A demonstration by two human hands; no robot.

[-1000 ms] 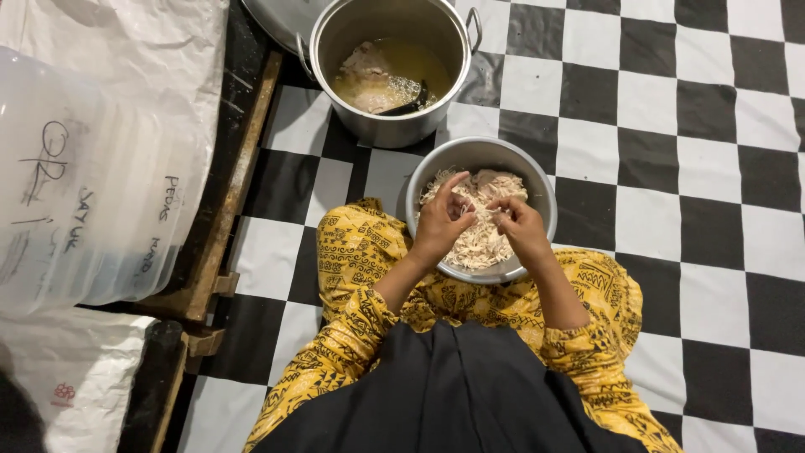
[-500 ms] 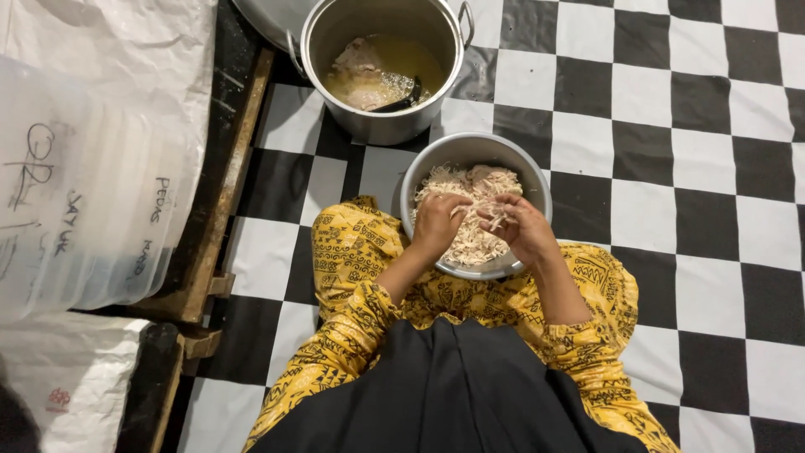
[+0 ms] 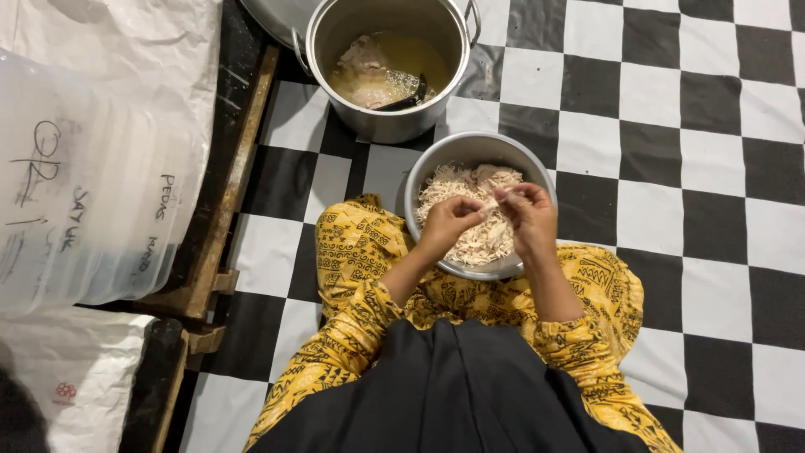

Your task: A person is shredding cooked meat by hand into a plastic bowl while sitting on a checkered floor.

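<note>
Two hands meet over the metal bowl [image 3: 478, 155] resting against the person's knees on the checkered floor [image 3: 713, 210]: the left hand [image 3: 449, 222] and right hand [image 3: 527, 214] each pinch, fingers narrow, one end of a strip of shredded meat [image 3: 490, 199] above the pile. Strands could fall past the rim onto the yellow trousers [image 3: 356, 252], since the bowl sits close and tilted. Against half a second ago, both hands are raised slightly and drawn closer together; the pot [image 3: 381, 63] is unmoved.

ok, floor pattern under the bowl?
Black-and-white checkerboard floor, clearest in the head view, under the metal bowl.
</note>
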